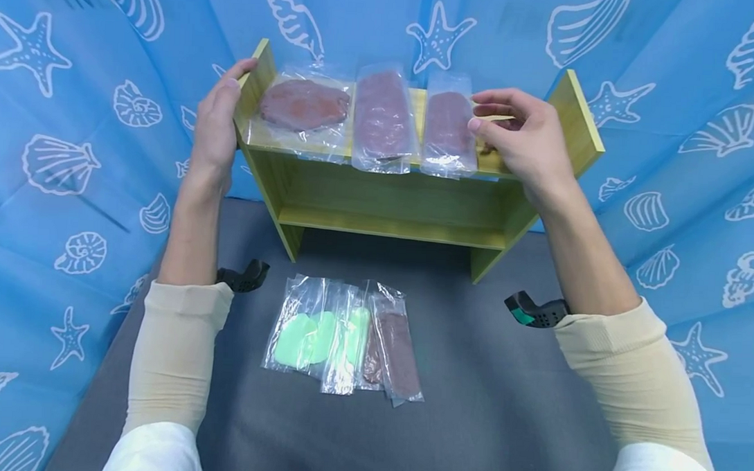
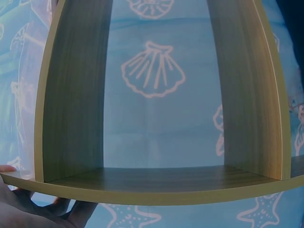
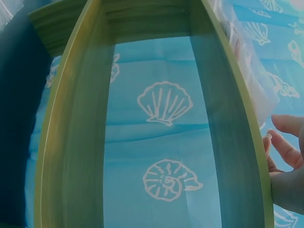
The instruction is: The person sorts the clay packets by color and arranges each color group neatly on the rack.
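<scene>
A small wooden shelf (image 1: 393, 222) stands at the back with clear plastic bags on its top board. My left hand (image 1: 215, 122) grips the shelf's left side panel, thumb on one face and fingers on the other. Flat brownish pieces fill a wide bag (image 1: 304, 108) at the left, a long bag (image 1: 384, 118) in the middle and a narrower bag (image 1: 449, 124) to its right. Beside the narrower bag is my right hand (image 1: 530, 133), thumb and fingers parted, tips right at its edge. Partly behind that hand lies a dark brown piece (image 1: 487, 148).
On the grey table (image 1: 472, 377) in front lie overlapping clear bags, some with pale green pieces (image 1: 298, 340) and some with brown pieces (image 1: 399, 350). Blue curtain (image 1: 58, 252) with white shell drawings hangs behind and at both sides.
</scene>
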`<state>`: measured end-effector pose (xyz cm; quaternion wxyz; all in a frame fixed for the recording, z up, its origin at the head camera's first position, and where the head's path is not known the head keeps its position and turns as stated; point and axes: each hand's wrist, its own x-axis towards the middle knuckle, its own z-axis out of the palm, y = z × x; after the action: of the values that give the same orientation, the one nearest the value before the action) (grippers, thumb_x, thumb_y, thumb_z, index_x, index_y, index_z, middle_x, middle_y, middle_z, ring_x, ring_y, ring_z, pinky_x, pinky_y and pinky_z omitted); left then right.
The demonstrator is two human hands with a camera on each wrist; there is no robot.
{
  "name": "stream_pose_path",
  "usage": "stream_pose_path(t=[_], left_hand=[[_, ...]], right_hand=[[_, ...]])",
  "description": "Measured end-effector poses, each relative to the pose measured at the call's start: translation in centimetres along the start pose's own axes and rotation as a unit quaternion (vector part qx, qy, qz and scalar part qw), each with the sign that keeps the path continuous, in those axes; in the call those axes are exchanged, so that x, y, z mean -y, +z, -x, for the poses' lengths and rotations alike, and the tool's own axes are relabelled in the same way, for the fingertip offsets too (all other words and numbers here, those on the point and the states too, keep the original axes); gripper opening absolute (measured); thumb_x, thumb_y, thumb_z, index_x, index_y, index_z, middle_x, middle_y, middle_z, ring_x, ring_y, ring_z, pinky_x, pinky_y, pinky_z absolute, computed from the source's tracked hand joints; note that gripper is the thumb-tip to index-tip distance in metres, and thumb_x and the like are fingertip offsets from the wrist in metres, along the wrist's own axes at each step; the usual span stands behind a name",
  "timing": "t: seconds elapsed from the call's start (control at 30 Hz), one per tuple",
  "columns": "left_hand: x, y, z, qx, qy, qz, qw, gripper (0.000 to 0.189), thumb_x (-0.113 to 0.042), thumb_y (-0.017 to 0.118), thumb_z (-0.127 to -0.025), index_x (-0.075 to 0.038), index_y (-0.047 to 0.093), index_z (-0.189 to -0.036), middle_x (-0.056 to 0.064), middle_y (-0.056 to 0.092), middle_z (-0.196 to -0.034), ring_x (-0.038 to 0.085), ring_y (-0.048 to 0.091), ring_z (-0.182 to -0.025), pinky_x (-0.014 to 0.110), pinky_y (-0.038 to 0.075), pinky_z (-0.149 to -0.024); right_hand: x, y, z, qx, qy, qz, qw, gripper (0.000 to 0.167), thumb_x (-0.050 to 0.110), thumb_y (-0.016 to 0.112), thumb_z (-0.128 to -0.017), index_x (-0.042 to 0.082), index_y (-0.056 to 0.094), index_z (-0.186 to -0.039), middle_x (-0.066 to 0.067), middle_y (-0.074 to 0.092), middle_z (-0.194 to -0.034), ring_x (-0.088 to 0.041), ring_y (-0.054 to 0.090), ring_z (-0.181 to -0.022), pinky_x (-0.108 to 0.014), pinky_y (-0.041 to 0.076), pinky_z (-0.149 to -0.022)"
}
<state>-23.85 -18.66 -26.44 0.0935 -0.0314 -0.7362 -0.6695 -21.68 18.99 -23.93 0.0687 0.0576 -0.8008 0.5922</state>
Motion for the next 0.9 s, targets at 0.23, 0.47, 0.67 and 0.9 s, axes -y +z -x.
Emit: stream_pose_path(t=[0.23,0.47,0.67,0.9], left_hand=[[0.0,0.0,0.0,-0.008,-0.005,0.007,0.9999,0.043,-0.034,0.032,-0.106,-0.031,0.054,-0.142,0.003,0.044,-0.145,0.020,0.043,-0.120,0.033,0.034,-0.100],[-0.2,-0.1,0.1,-0.009,-0.008,0.010,0.9999,0.042,-0.034,0.032,-0.106,-0.030,0.055,-0.142,0.001,0.043,-0.146,0.019,0.043,-0.121,0.033,0.034,-0.099],[-0.2,0.0,0.0,-0.008,-0.010,0.012,0.9998,0.042,-0.034,0.032,-0.107,-0.031,0.055,-0.142,0.001,0.042,-0.147,0.019,0.043,-0.120,0.032,0.034,-0.099],[-0.2,0.1,0.0,-0.007,-0.009,0.013,0.9999,0.042,-0.034,0.032,-0.106,-0.030,0.055,-0.141,0.001,0.042,-0.147,0.019,0.042,-0.122,0.031,0.034,-0.099]], right_hand=[[-0.1,0.0,1.3,-0.010,-0.027,-0.117,0.9927,0.034,0.001,0.076,-0.085,0.002,0.070,-0.118,-0.014,0.067,-0.108,-0.024,0.064,-0.086,-0.025,0.049,-0.068],[-0.5,0.0,3.1,-0.025,-0.085,-0.150,0.9847,0.031,-0.001,0.074,-0.086,0.002,0.071,-0.117,-0.014,0.068,-0.106,-0.027,0.063,-0.092,-0.027,0.050,-0.069],[-1.3,-0.2,4.5,-0.028,-0.118,-0.193,0.9736,0.030,-0.008,0.071,-0.086,-0.004,0.069,-0.115,-0.016,0.069,-0.100,-0.028,0.062,-0.092,-0.026,0.048,-0.068],[-2.4,-0.5,5.9,-0.027,-0.150,-0.247,0.9571,0.030,-0.014,0.068,-0.085,-0.009,0.067,-0.114,-0.019,0.070,-0.096,-0.026,0.061,-0.079,-0.026,0.049,-0.066]])
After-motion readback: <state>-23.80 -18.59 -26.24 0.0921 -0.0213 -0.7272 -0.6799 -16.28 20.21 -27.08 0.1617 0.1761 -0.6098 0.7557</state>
